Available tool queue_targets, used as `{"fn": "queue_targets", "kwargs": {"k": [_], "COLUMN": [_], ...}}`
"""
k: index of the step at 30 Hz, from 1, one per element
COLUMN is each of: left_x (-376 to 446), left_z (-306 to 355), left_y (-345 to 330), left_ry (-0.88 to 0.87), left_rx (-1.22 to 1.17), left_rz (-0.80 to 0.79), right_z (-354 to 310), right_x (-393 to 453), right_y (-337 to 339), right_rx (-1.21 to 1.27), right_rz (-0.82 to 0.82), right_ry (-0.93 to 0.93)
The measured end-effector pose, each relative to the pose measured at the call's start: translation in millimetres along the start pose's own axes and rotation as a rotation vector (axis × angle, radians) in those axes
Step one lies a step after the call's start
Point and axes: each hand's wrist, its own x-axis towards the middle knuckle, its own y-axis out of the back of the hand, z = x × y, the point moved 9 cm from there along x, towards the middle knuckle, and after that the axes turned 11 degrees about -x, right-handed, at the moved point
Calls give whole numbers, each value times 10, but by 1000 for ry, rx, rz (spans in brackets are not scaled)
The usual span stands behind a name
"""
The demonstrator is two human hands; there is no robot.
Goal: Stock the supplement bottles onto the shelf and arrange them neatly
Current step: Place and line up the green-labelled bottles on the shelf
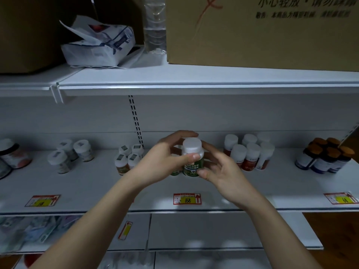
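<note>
Hands meet at the middle of the white shelf [252,183]. Your left hand [165,162] wraps around a green-labelled supplement bottle [192,158] with a white cap, thumb pressed across its front just under the cap. Your right hand [219,169] cups the bottle's right side, fingers spread loosely, thumb touching its base. Whether the bottle rests on the shelf cannot be told. White-capped red bottles [248,152] stand to its right, small white-capped bottles [128,158] to its left. A price tag reading 168 [187,199] sits on the shelf edge below.
</note>
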Motion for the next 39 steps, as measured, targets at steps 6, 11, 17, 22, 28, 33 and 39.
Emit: {"fn": "queue_targets", "kwargs": {"k": [6, 11, 17, 22, 28, 33, 39], "left_x": [323, 784, 1275, 1486, 1489, 1496, 1415], "left_z": [-94, -229, -631, -1001, -1319, -1411, -1558], "left_y": [-72, -98, -331, -430, -519, -543, -495], "left_ry": [16, 33, 49, 132, 181, 213, 288], "left_rx": [-70, -20, 170, 380, 708, 838, 851], "left_rz": [141, 175, 107, 33, -148, -215, -247], "right_z": [436, 1265, 1882, 2036, 2059, 2064, 2047], "right_x": [49, 132, 299, 285, 304, 315, 305], "right_y": [279, 500, 85, -18, -10, -4, 0], "right_rx": [370, 192, -821, -1077, -1065, -1065, -1058], "right_rz": [170, 358, -54, -127, -103, -109, -138], "right_ry": [-93, -341, -323, -236, -215, -220, -232]}}
